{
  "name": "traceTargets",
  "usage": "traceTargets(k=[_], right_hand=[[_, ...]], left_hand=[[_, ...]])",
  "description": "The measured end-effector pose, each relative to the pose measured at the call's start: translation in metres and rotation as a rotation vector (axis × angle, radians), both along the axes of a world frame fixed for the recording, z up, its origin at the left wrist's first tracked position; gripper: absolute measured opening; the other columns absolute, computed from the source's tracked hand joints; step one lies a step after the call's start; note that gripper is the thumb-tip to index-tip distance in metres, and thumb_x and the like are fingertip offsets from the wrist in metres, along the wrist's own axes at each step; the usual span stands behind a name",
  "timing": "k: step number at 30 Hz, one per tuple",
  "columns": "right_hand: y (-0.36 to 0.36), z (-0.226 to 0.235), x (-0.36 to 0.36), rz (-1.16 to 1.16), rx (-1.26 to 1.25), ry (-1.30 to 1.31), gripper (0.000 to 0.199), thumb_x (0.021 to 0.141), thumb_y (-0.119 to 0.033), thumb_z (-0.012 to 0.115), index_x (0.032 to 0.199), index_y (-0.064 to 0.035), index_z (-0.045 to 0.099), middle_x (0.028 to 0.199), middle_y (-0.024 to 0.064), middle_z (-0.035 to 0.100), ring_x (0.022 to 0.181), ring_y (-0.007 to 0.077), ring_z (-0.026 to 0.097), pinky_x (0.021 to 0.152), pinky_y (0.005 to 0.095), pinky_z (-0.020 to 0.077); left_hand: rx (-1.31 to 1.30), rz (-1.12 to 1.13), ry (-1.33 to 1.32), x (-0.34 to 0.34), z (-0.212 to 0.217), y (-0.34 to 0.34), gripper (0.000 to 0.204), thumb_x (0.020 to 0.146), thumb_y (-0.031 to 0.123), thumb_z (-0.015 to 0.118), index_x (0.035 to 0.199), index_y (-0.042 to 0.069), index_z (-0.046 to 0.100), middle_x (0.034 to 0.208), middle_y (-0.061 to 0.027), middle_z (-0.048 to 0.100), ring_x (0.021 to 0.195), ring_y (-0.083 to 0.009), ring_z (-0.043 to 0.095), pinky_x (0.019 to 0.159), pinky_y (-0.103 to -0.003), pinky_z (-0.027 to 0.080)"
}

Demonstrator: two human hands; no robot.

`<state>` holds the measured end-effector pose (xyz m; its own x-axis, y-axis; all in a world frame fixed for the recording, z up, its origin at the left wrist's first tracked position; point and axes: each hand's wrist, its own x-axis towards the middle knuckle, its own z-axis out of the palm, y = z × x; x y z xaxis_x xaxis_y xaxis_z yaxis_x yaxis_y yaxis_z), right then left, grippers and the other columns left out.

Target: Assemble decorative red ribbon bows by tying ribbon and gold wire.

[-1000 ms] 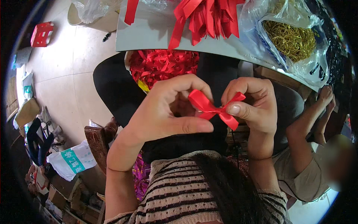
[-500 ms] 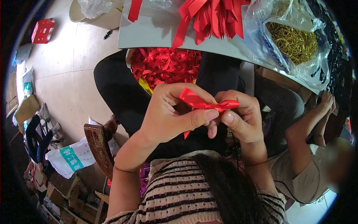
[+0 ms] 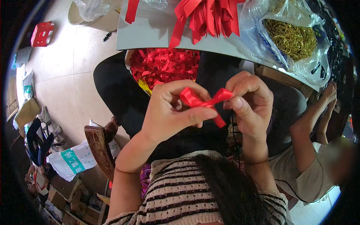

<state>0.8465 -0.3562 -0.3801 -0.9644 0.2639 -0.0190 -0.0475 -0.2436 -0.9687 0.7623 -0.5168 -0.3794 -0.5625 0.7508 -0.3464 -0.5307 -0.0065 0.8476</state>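
Observation:
Between my hands, above my lap, is a red ribbon bow (image 3: pixel 213 100) with a loop on each side and a tail hanging down to the right. My left hand (image 3: pixel 179 105) pinches it near the middle between thumb and fingers. At the bow's right loop, my right hand (image 3: pixel 248 98) grips the tip with thumb and forefinger. Below the table edge, between my knees, a container (image 3: pixel 128 62) holds a heap of red ribbon bows (image 3: pixel 165 65). Cut red ribbon strips (image 3: pixel 210 20) hang over the table's front edge.
The white table (image 3: pixel 146 35) carries a clear plastic bag (image 3: pixel 322 73) of gold elastic cord loops (image 3: pixel 290 39) at the right. Another person's arm (image 3: pixel 309 122) is at the right. A wooden chair part (image 3: pixel 98 144), a beige bin (image 3: pixel 101 22) and a red stool (image 3: pixel 42 34) are at the left.
My right hand has shifted right and slightly up, pulling the right loop outward. The bow has turned, and its tail now shows below right. My left hand stays about in place.

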Motion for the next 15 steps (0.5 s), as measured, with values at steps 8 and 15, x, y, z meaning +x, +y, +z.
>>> traceTargets(k=[8,15], right_hand=[[0.0,0.0,-0.006,0.115,0.095,-0.017,0.013,0.077,-0.006,0.065,0.083,0.0019,0.057,0.084,0.006,0.054,0.078,0.0125,0.053,0.069,0.0229,0.0416],[-0.001,0.003,-0.006,0.019,-0.027,-0.08,0.018,0.076,-0.015,0.064,0.079,0.0006,0.054,0.08,0.0108,0.051,0.066,0.0106,0.046,0.059,0.0205,0.0388]], left_hand=[[0.094,0.004,-0.125,0.002,-0.002,0.0,0.023,0.078,0.016,0.068,0.087,-0.002,0.056,0.073,-0.0076,0.062,0.059,-0.0121,0.061,0.052,-0.021,0.048],[0.201,0.012,-0.263,0.004,-0.012,-0.004,0.027,0.083,0.023,0.061,0.091,0.0,0.05,0.077,-0.0128,0.063,0.063,-0.0176,0.063,0.054,-0.022,0.049]])
